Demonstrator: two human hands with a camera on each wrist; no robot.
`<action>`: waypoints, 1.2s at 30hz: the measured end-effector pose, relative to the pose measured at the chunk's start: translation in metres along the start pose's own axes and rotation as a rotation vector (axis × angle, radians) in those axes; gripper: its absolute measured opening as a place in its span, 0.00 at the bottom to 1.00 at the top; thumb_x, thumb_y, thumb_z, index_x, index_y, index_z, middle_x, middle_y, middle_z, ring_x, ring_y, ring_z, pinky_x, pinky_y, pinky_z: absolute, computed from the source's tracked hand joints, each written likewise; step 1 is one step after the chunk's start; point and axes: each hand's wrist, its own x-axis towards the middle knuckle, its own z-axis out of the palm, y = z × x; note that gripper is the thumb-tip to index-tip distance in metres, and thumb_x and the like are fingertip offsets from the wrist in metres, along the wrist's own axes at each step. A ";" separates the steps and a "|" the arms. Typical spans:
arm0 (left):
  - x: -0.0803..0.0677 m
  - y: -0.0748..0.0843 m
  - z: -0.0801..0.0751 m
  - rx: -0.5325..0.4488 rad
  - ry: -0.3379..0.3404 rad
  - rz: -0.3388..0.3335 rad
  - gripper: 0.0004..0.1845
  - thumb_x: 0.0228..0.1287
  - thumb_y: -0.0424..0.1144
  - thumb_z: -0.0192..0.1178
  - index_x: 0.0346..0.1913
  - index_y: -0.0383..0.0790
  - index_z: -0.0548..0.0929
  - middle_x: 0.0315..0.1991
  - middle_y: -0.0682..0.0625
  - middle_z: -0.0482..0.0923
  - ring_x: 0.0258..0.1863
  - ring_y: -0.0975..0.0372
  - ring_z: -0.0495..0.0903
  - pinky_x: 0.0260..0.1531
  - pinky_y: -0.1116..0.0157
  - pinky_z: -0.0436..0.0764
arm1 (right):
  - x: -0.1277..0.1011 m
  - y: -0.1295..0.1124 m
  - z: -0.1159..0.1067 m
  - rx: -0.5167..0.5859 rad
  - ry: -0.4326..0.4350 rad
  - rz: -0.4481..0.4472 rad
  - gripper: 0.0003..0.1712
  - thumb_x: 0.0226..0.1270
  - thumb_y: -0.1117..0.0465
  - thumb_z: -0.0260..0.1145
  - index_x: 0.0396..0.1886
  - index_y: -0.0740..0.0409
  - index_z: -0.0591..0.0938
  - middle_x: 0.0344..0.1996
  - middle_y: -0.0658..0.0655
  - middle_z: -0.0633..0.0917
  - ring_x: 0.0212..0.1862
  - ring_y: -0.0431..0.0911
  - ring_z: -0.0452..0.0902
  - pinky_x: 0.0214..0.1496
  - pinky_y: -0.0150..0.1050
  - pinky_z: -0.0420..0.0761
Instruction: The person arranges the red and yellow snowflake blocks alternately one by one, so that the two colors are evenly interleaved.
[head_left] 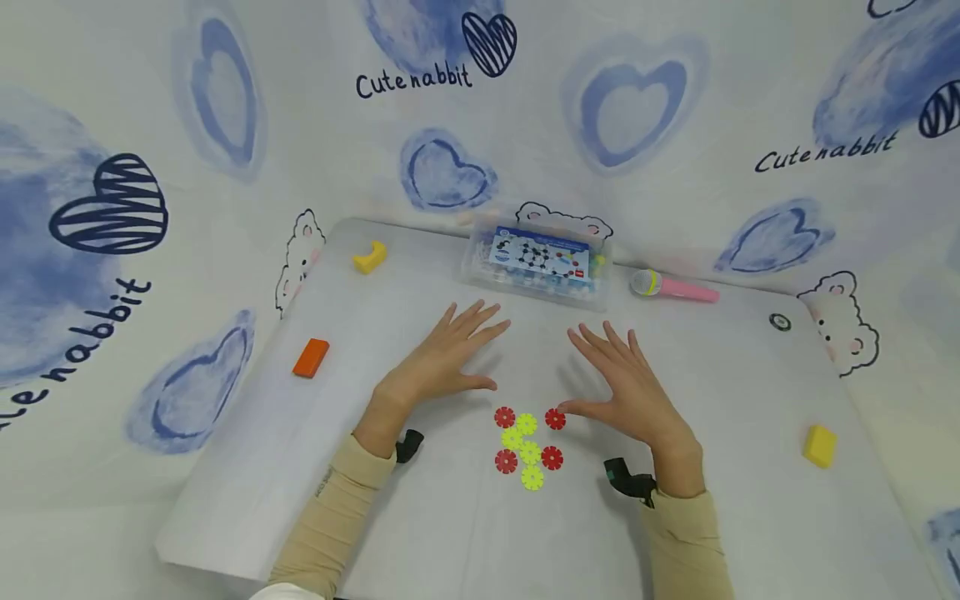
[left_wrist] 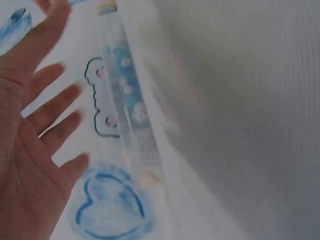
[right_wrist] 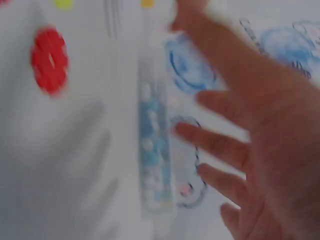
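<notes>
Both grips are spread flat over the counter (head_left: 735, 400), left hand (head_left: 442, 358) holding nothing, right hand (head_left: 633, 387) thumb near a red disc (head_left: 555, 418).

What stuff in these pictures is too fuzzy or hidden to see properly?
- Clear plastic box: the label print is too small to read in the head view, and the box is blurred in both wrist views.
- Small dark ring near the table's far right corner: too small to tell what it is.
- Red disc: motion blur in the right wrist view smears its teeth.
- Right hand: blurred, and cut off by the frame edge.
</notes>
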 end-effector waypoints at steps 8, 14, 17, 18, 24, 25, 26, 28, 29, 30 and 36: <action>0.010 0.022 0.021 -0.093 -0.171 0.061 0.17 0.66 0.43 0.79 0.55 0.45 0.89 0.50 0.50 0.87 0.52 0.56 0.83 0.63 0.55 0.82 | 0.014 -0.021 0.028 -0.026 -0.085 -0.143 0.25 0.54 0.49 0.89 0.52 0.51 0.94 0.40 0.50 0.92 0.65 0.55 0.79 0.87 0.69 0.50; 0.009 0.028 0.028 -0.117 -0.239 0.036 0.13 0.67 0.42 0.79 0.52 0.48 0.90 0.45 0.53 0.85 0.48 0.59 0.82 0.60 0.56 0.82 | 0.019 -0.031 0.041 -0.021 -0.166 -0.213 0.22 0.52 0.50 0.91 0.46 0.49 0.96 0.36 0.47 0.90 0.51 0.47 0.78 0.84 0.67 0.61; 0.008 0.028 0.030 -0.140 -0.257 0.016 0.14 0.66 0.42 0.80 0.51 0.48 0.91 0.45 0.53 0.85 0.47 0.60 0.81 0.60 0.56 0.81 | 0.020 -0.033 0.043 -0.002 -0.194 -0.207 0.19 0.53 0.51 0.90 0.44 0.48 0.96 0.37 0.48 0.91 0.53 0.48 0.79 0.85 0.67 0.60; 0.008 0.028 0.030 -0.144 -0.262 0.020 0.13 0.66 0.42 0.80 0.51 0.47 0.91 0.44 0.53 0.85 0.47 0.60 0.81 0.60 0.56 0.81 | 0.020 -0.033 0.044 0.005 -0.203 -0.200 0.18 0.53 0.51 0.90 0.44 0.48 0.96 0.38 0.47 0.91 0.53 0.48 0.79 0.85 0.67 0.59; 0.008 0.031 0.032 -0.162 -0.286 0.048 0.09 0.67 0.41 0.79 0.45 0.46 0.91 0.41 0.53 0.84 0.43 0.61 0.79 0.56 0.59 0.80 | 0.020 -0.032 0.047 0.036 -0.219 -0.187 0.16 0.54 0.52 0.90 0.43 0.47 0.96 0.38 0.46 0.91 0.54 0.47 0.79 0.86 0.66 0.58; 0.008 0.031 0.032 -0.162 -0.289 0.044 0.08 0.67 0.41 0.79 0.45 0.46 0.91 0.41 0.54 0.84 0.43 0.62 0.79 0.55 0.59 0.80 | 0.020 -0.032 0.047 0.042 -0.218 -0.187 0.16 0.54 0.52 0.90 0.42 0.47 0.96 0.38 0.46 0.91 0.54 0.46 0.79 0.86 0.66 0.58; 0.008 0.031 0.032 -0.163 -0.291 0.039 0.08 0.67 0.41 0.79 0.44 0.46 0.91 0.41 0.54 0.84 0.43 0.62 0.79 0.55 0.60 0.80 | 0.020 -0.033 0.047 0.047 -0.216 -0.187 0.16 0.54 0.52 0.90 0.42 0.47 0.96 0.38 0.46 0.91 0.54 0.46 0.79 0.86 0.66 0.58; 0.008 0.032 0.033 -0.165 -0.296 0.028 0.08 0.67 0.41 0.79 0.44 0.47 0.90 0.41 0.55 0.84 0.43 0.63 0.79 0.55 0.61 0.81 | 0.020 -0.033 0.047 0.056 -0.213 -0.187 0.16 0.54 0.53 0.90 0.42 0.47 0.95 0.38 0.45 0.91 0.53 0.46 0.79 0.86 0.67 0.59; 0.008 0.032 0.032 -0.171 -0.300 0.019 0.08 0.67 0.41 0.79 0.44 0.47 0.90 0.41 0.55 0.84 0.43 0.63 0.79 0.55 0.61 0.81 | 0.020 -0.033 0.047 0.059 -0.212 -0.187 0.16 0.54 0.53 0.90 0.41 0.48 0.95 0.38 0.46 0.91 0.53 0.46 0.79 0.85 0.67 0.59; 0.007 0.032 0.033 -0.179 -0.304 0.012 0.08 0.67 0.41 0.79 0.44 0.47 0.90 0.41 0.55 0.83 0.43 0.63 0.79 0.54 0.62 0.81 | 0.020 -0.033 0.047 0.062 -0.212 -0.186 0.16 0.54 0.53 0.90 0.41 0.48 0.95 0.38 0.46 0.91 0.53 0.45 0.79 0.85 0.67 0.59; 0.006 0.034 0.033 -0.246 -0.315 0.004 0.09 0.69 0.38 0.77 0.43 0.47 0.85 0.39 0.56 0.82 0.42 0.61 0.79 0.50 0.65 0.80 | 0.019 -0.032 0.046 0.061 -0.217 -0.172 0.16 0.54 0.54 0.90 0.41 0.48 0.93 0.41 0.47 0.90 0.54 0.46 0.78 0.84 0.64 0.63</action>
